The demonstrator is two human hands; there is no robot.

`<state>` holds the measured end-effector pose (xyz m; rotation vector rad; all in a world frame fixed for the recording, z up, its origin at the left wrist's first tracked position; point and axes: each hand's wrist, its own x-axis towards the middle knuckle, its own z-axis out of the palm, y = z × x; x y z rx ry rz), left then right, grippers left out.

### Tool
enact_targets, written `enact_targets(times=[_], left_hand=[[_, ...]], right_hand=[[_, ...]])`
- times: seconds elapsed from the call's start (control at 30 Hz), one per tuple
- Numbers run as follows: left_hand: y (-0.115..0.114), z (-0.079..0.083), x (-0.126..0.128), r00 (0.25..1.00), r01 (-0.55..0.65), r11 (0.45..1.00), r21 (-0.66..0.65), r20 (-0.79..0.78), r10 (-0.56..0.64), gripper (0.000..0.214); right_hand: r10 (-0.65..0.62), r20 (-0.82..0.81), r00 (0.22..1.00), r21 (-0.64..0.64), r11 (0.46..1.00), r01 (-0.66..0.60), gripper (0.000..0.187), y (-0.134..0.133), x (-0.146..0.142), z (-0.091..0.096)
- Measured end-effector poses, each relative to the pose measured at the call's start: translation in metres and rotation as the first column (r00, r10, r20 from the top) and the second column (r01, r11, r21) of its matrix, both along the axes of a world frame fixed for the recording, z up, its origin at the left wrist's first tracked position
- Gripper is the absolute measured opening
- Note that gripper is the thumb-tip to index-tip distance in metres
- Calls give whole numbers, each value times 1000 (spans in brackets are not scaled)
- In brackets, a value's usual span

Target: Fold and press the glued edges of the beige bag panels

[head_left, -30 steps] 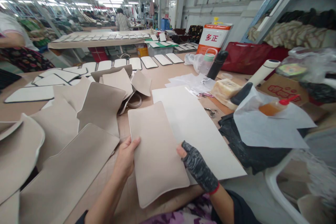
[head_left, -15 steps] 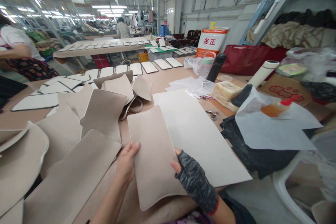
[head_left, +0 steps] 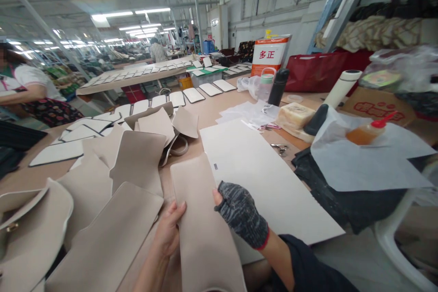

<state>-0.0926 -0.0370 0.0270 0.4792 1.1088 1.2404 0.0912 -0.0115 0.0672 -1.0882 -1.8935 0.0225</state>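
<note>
A flat beige leather panel [head_left: 201,223] with rounded corners is held between my two hands, partly over a large white board [head_left: 260,178]. My left hand [head_left: 168,232] is bare and grips the panel's left edge, thumb on top. In a grey fingerless glove with a red cuff, my right hand [head_left: 241,214] is closed at the panel's right edge; its fingers are mostly hidden. A small dark mark shows on the board just above that hand. To the left lie beige leather bag pieces [head_left: 133,162], overlapping in a pile.
White dark-edged panels [head_left: 194,95] line the table's far side. On the right are scissors [head_left: 279,148], a yellowish block [head_left: 294,115], a black bottle [head_left: 278,86], a glue bottle [head_left: 366,134] on white paper and an orange-white can [head_left: 268,54]. A co-worker [head_left: 32,84] stands at left.
The panel has come lower and nearer, its bottom edge now reaching the frame's lower border. My right hand has moved up along its right edge. The dark mark on the board has become visible.
</note>
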Motion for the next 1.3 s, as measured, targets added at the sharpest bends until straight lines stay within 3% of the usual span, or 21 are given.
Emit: enact_targets(times=[0.13,0.23,0.33,0.43,0.5,0.67,0.87,1.07,1.2,1.3], left_hand=[[0,-3,-7,1000,15,1000,19,15,-15,41],[-1,-2,-14,1000,6,1000,31,26,-6,44],[-3,1,-19,1000,5,1000,28,27,-6,48],[-6,5,-20,999,15,999,40,39,-16,47],[-8,7,-21,999,18,999,51,49,-20,48],[-11,10,-26,999,18,998,62,33,-20,55],[-15,12,-23,999,35,997,69,16,-36,59],[-14,11,-23,998,50,996,80,23,-52,54],[-15,12,-21,997,60,992,110,51,-66,46],[-12,17,-15,992,106,985,138,53,-114,42]], right_hand=[[82,-92,992,-2,997,-83,39,1,-4,3],[71,-134,988,-28,997,-75,32,3,-6,8],[80,-120,990,-43,995,-85,31,7,-7,15],[154,-100,983,19,988,-153,36,8,-7,21],[178,-140,974,-20,983,-182,37,8,-7,23],[140,-262,955,-217,955,-200,30,12,-4,32],[148,-248,957,-130,974,-184,32,25,-3,43],[177,-463,868,-287,897,-336,33,26,1,43],[140,-403,905,-276,924,-266,31,29,6,41],[141,-513,847,-307,891,-334,34,29,13,39]])
